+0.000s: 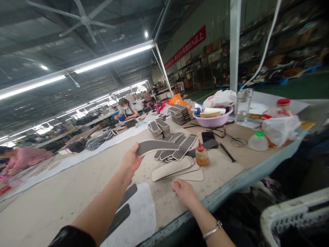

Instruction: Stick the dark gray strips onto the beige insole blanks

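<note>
My left hand pinches one end of a curved dark grey strip with a pale edge, held up above the table. My right hand is low at the table's near side, fingers curled together, by the front edge of a fanned pile of beige strips. What its fingertips hold, if anything, is hidden. Behind the raised strip lies a loose heap of grey strips. A small glue bottle with a red nozzle stands right of the beige pile.
Stacked strips stand farther back. To the right are a lilac basin, scissors, a black pen, a glass jar and a green-capped bottle. Dark strips lie on white paper. Another person works farther off.
</note>
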`<state>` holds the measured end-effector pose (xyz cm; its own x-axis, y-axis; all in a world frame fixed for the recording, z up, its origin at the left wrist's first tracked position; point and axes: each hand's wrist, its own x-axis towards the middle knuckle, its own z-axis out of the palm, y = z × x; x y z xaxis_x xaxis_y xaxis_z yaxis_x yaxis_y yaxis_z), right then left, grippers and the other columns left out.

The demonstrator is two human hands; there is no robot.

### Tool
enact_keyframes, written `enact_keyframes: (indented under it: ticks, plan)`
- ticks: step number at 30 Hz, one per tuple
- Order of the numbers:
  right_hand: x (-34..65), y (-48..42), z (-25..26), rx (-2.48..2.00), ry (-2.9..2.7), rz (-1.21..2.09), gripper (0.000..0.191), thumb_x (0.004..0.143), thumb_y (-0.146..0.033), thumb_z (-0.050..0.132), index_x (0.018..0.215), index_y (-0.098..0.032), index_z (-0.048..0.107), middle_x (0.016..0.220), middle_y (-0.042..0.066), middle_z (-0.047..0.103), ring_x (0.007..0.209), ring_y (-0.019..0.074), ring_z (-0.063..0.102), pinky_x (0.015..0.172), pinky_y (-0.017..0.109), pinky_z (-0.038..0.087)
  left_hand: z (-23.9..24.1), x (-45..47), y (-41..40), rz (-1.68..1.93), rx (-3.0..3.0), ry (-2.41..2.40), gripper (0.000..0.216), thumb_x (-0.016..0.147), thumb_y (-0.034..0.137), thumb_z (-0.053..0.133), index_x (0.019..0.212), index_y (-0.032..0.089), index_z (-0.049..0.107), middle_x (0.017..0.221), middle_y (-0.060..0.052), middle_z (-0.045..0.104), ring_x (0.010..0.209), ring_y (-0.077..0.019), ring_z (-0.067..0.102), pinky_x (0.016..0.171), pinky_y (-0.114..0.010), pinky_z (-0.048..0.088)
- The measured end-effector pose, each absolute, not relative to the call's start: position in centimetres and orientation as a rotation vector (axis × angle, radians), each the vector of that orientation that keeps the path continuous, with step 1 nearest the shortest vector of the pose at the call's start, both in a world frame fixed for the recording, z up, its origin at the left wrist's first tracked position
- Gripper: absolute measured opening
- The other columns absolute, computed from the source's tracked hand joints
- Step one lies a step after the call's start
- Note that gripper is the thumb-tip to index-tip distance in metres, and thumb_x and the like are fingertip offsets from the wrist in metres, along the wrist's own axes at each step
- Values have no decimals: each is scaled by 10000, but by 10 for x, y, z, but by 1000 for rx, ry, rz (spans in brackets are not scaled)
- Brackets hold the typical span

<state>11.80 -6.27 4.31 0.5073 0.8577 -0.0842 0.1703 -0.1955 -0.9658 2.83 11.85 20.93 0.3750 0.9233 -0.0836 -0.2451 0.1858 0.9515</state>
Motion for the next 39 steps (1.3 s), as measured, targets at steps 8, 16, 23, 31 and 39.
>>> enact_keyframes:
  ticks: [8, 16, 23, 31, 39]
  plan:
    - [115, -61, 38, -1788, -1084, 723, 329, 796, -336, 448, 1016, -175, 632, 697, 36, 662, 657, 156, 584, 610, 239, 373, 127, 60, 141, 400, 1925, 1008, 457, 630, 393, 723, 962, 109, 590, 978, -150, 646, 999, -285, 573, 882, -414, 431]
    - [113, -61, 44, -1862, -1215, 673, 311, 797, -301, 449, 1020, -202, 642, 812, 51, 690, 772, 176, 612, 703, 247, 388, 72, 34, 129, 119, 2418, 841, 541, 493, 330, 781, 989, 175, 629, 1118, -122, 612, 1104, -333, 500, 989, -386, 314]
    - [113, -59, 44, -1800, -1213, 592, 313, 805, -293, 444, 1026, -190, 642, 795, 49, 683, 731, 165, 604, 698, 249, 405, 82, 27, 132, 30, 2717, 691, 588, 676, 434, 634, 1198, 190, 518, 1108, -104, 613, 1050, -277, 541, 964, -363, 351]
    - [116, -63, 54, -1674, -1120, 475, 299, 815, -355, 443, 973, -196, 641, 795, 31, 680, 717, 162, 609, 686, 265, 445, 102, -19, 115, -12, 3027, 549, 563, 810, 530, 436, 1251, 180, 461, 1090, -112, 616, 982, -249, 580, 884, -356, 424]
    - [104, -64, 41, -1896, -1393, 408, 351, 834, -271, 390, 1091, -183, 612, 1081, 75, 636, 985, 197, 578, 898, 311, 400, 90, -29, 111, -20, 3079, 612, 496, 868, 521, 332, 1183, 181, 507, 1035, -90, 653, 930, -217, 610, 839, -326, 453]
